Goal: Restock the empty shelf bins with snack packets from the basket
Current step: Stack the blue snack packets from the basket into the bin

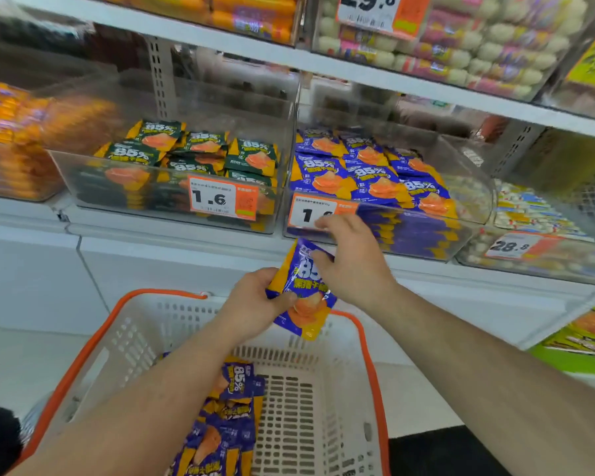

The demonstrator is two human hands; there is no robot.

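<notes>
We grip a purple snack packet (303, 290) in our left hand (255, 305) above the basket (323, 400); our right hand (349, 259) pinches its top edge. More purple packets (220, 431) lie in the basket. Beyond the hands, a clear bin (437, 231) on the shelf (172, 231) holds matching packets.
</notes>
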